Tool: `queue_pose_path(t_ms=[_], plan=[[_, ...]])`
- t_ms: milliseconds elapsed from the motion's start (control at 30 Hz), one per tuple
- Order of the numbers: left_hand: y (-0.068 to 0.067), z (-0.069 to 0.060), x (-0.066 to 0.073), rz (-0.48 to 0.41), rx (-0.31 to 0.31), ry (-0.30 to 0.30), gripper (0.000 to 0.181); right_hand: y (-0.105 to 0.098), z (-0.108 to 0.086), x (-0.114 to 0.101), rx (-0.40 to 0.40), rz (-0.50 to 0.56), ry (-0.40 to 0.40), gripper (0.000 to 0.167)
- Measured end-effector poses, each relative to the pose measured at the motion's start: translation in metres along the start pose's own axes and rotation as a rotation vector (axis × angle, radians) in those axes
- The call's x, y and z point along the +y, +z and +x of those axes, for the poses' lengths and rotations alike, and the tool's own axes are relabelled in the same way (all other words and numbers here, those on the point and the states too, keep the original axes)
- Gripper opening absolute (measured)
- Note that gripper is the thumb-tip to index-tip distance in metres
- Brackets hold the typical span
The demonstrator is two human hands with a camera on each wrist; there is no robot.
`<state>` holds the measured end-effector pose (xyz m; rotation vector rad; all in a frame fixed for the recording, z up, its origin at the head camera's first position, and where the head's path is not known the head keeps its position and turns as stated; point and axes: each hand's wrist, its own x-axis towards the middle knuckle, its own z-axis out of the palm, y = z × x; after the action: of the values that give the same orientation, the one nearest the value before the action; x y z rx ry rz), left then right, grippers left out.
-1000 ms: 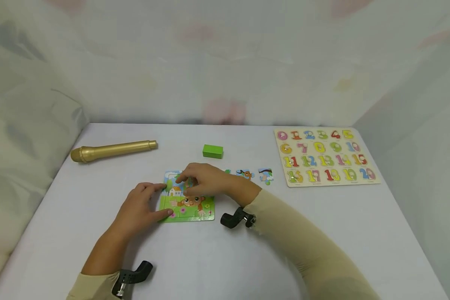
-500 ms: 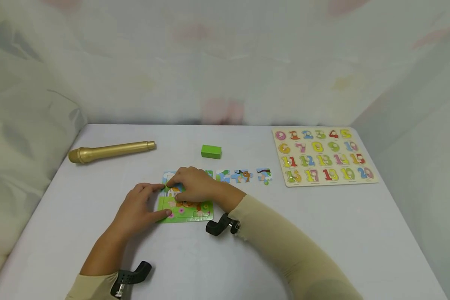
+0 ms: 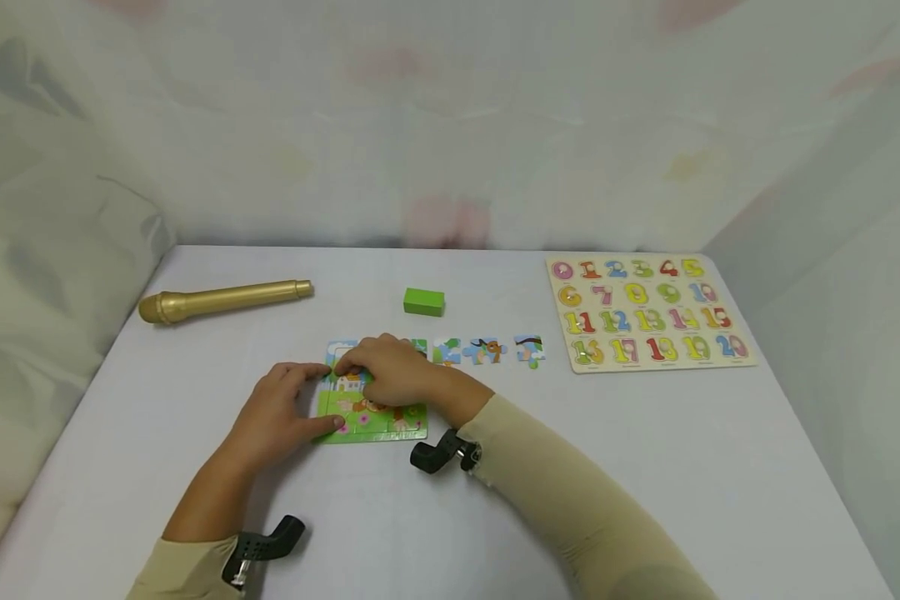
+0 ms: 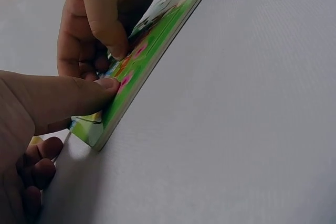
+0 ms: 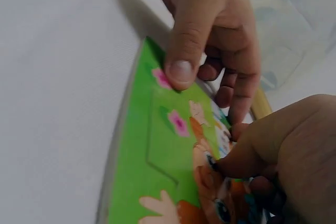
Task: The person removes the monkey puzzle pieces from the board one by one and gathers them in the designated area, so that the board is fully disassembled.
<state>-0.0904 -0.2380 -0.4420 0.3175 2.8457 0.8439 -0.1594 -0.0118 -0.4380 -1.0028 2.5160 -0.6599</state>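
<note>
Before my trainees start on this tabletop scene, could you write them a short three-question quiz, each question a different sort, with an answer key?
1. True or false: the gold microphone lies to the left of the green block.

2. In the head view, what lies in a row between the jigsaw board and the number board?

3. Which thing are both the left hand and the right hand at?
A) the number board
B) the jigsaw board
C) the green block

Key:
1. True.
2. Loose jigsaw pieces.
3. B.
</note>
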Motion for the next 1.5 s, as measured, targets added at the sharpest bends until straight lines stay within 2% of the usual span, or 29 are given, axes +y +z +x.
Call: queue_pose_path(t_ms=[367,467,800,1167,1500], plan=[[0.002,0.012,0.006,0.004,-0.018,0.017,0.079,-0.004,-0.004,0.011,-0.014,0.038,0.017,0.056],[0.004,0.013,0.009,0.020,-0.018,0.003,0.077,-0.004,-0.004,0.012,-0.019,0.048,0.014,0.055],[0.003,0.010,0.014,0.029,-0.018,-0.055,0.075,-0.008,-0.003,0.008,-0.053,0.054,0.006,0.056],[-0.001,0.004,0.013,0.036,-0.020,-0.074,0.075,-0.007,-0.002,-0.002,-0.035,0.072,0.001,0.063],[-0.001,0.002,0.015,0.041,-0.013,-0.077,0.076,-0.003,-0.001,0.001,-0.013,0.093,0.012,0.065]])
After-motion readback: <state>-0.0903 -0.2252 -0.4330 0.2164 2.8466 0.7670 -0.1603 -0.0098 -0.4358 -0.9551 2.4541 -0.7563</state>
